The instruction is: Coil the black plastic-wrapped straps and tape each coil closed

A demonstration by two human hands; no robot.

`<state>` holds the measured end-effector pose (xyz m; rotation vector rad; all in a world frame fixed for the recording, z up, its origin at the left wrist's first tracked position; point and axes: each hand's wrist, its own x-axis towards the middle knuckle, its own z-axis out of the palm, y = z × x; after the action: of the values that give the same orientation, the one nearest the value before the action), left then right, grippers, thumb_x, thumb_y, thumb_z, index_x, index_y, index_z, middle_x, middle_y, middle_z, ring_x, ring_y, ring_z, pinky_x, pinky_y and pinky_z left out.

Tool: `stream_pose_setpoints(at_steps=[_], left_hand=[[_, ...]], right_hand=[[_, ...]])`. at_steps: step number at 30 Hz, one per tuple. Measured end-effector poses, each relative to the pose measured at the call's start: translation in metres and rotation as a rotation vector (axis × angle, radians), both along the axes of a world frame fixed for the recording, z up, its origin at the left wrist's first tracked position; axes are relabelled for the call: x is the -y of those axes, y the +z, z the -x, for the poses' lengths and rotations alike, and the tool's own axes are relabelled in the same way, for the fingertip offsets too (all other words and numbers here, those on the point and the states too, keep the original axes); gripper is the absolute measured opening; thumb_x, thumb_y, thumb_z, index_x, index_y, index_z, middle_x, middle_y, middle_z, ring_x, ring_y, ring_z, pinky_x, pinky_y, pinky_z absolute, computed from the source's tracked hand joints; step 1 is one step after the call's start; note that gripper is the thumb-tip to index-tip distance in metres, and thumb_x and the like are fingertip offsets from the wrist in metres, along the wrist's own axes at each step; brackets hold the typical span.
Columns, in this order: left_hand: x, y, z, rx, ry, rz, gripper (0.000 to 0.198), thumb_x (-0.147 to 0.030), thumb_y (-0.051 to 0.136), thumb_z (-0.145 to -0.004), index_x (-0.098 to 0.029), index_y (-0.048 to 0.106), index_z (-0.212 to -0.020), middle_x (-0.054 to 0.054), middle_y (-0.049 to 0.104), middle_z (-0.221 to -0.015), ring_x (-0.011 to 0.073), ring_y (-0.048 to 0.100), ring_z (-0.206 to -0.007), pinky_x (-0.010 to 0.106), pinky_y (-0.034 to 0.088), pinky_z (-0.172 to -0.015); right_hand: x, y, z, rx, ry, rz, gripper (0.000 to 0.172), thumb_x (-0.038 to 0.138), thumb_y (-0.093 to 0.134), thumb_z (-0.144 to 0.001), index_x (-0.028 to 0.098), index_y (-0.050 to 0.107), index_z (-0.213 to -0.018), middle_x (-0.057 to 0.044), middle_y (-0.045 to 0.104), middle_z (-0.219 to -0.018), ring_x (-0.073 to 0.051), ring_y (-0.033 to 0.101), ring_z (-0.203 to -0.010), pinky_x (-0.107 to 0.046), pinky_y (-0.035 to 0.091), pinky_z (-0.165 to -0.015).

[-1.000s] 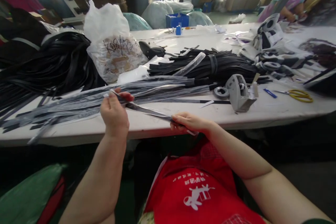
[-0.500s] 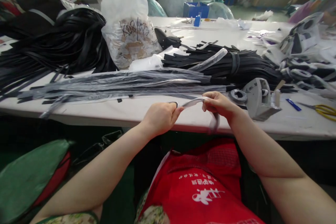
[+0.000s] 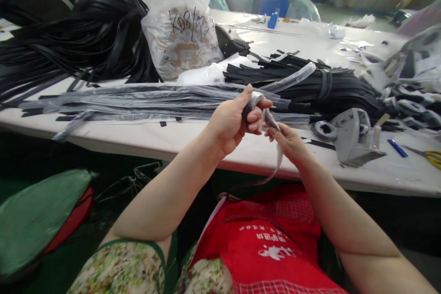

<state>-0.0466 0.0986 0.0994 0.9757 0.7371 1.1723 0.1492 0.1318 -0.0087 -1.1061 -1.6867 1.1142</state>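
One thin strip (image 3: 270,118): held up between the hands, above the near edge of the table (image 3: 172,135), its tail hung down towards the red apron (image 3: 275,243).
Strip's handling: judged light, soft and rather slippery, easily creased or twisted; best gripped flat, near the coil.
Left hand (image 3: 237,121): half closed, thumb raised, with a coil of the strip wrapped about the curled fingers.
Right hand (image 3: 285,141): closed to a pinch; the strip is gripped between thumb and fingertips, just beside the left.
Film-covered strips (image 3: 144,101): laid lengthwise behind the hands.
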Motion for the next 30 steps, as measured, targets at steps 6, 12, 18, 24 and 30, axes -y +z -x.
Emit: stream_pose_setpoints(at_steps=[6, 12, 18, 24, 30], left_hand=[[-0.014, -0.036, 0.004, -0.079, 0.377, -0.305, 0.033, -0.041, 0.038, -0.1, -0.016, 0.058, -0.108, 0.001, 0.062, -0.082, 0.0133, 0.063, -0.075, 0.033, 0.053, -0.082], [0.001, -0.103, 0.023, -0.929, 0.313, -0.679, 0.041, -0.046, 0.053, -0.089, -0.014, 0.06, -0.113, 0.013, 0.065, -0.09, 0.0291, 0.061, -0.09, 0.043, 0.045, -0.094], [0.042, -0.097, 0.021, -1.213, -0.006, -0.452, 0.042, -0.061, 0.059, -0.079, -0.023, 0.058, -0.06, 0.004, 0.053, -0.056, 0.0224, 0.053, -0.056, 0.034, 0.044, -0.064], [0.044, -0.066, 0.018, -0.834, -0.457, 0.133, 0.076, -0.076, 0.019, -0.086, -0.017, 0.065, -0.068, -0.001, 0.047, -0.043, 0.0163, 0.045, -0.04, 0.029, 0.04, -0.047], [0.038, -0.075, 0.042, -1.07, -0.329, 0.124, 0.071, -0.079, 0.025, -0.082, -0.02, 0.057, -0.059, 0.003, 0.056, -0.048, 0.0185, 0.053, -0.045, 0.031, 0.042, -0.05]], right_hand=[[0.05, -0.011, 0.023, -0.198, 0.529, 0.62, 0.046, 0.059, 0.053, -0.089, 0.015, 0.063, -0.092, -0.001, 0.062, -0.067, -0.013, 0.057, -0.06, -0.026, 0.047, -0.059], [0.071, -0.001, 0.017, -0.489, 0.377, 0.614, 0.035, 0.048, 0.065, -0.084, 0.018, 0.052, -0.075, 0.012, 0.029, -0.045, -0.006, 0.028, -0.04, -0.022, 0.035, -0.048], [0.052, -0.023, -0.008, 0.104, 0.283, 0.212, 0.024, 0.035, 0.072, -0.073, 0.014, 0.064, -0.082, 0.002, 0.058, -0.065, -0.011, 0.049, -0.061, -0.021, 0.036, -0.055], [0.05, -0.021, -0.007, 0.131, 0.471, 0.158, 0.021, 0.035, 0.06, -0.085, 0.015, 0.068, -0.089, 0.0, 0.064, -0.08, -0.014, 0.054, -0.076, -0.025, 0.042, -0.07], [0.058, -0.011, -0.032, 0.043, 0.747, 0.4, 0.056, 0.058, 0.049, -0.091, 0.01, 0.072, -0.073, 0.001, 0.054, -0.055, -0.006, 0.038, -0.048, -0.021, 0.027, -0.048]])
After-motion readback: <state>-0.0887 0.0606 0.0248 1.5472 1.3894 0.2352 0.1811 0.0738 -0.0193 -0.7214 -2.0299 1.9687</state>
